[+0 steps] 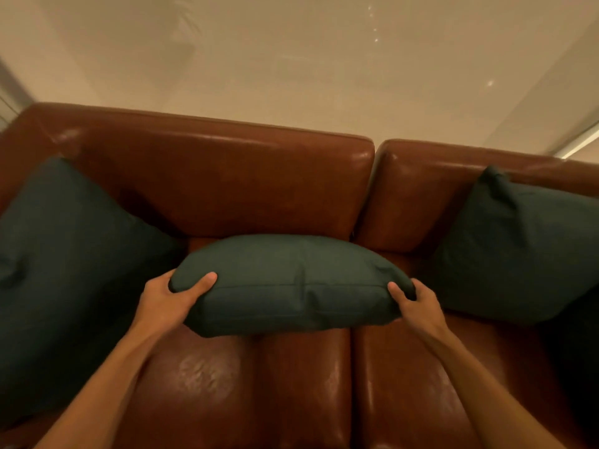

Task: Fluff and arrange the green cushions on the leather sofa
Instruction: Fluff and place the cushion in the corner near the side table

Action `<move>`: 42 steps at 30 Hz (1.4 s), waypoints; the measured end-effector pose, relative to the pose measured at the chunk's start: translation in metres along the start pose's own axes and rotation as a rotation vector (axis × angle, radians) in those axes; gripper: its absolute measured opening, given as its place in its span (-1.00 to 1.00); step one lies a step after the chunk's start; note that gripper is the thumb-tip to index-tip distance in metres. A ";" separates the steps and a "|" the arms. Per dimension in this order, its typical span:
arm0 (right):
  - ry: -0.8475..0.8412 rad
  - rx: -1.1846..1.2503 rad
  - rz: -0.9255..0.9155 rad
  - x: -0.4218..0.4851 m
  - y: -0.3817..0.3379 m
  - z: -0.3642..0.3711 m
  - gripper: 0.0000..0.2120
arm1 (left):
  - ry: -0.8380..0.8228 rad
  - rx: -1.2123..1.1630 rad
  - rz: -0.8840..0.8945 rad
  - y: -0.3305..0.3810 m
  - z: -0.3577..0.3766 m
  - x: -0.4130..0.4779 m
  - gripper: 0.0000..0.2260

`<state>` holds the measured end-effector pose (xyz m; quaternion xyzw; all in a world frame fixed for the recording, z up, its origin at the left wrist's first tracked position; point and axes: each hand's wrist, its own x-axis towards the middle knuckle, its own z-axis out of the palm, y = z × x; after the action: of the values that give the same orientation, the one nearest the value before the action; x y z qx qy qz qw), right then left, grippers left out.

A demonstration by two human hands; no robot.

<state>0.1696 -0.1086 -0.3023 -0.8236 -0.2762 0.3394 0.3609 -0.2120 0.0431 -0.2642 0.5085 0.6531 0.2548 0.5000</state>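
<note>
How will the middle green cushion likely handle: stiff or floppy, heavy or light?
Probably soft: the middle cushion bows between the left hand and right hand. Likely light, gripped only at its ends. Matte fabric seems unlikely to slip.

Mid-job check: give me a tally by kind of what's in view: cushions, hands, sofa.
Green cushions: 3 (left cushion, held cushion, right cushion)
Hands: 2 (left hand, right hand), both gripping the held cushion
Leather sofa: 1
Total: 6; dark shape at right edge unclear
</note>
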 end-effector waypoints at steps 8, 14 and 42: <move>0.272 0.015 -0.107 0.051 -0.050 -0.043 -0.70 | 0.027 0.113 0.192 0.079 0.020 0.057 -0.87; 0.489 0.147 -0.144 0.080 -0.084 -0.077 -0.76 | 0.061 0.047 0.224 0.133 0.053 0.095 -0.92; -0.165 0.149 -0.117 0.024 -0.104 -0.037 -0.82 | -0.249 -0.003 0.054 0.111 0.113 0.013 -0.60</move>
<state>0.1908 -0.0458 -0.2103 -0.7463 -0.3266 0.4039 0.4162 -0.0634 0.0739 -0.2177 0.5529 0.5717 0.2041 0.5708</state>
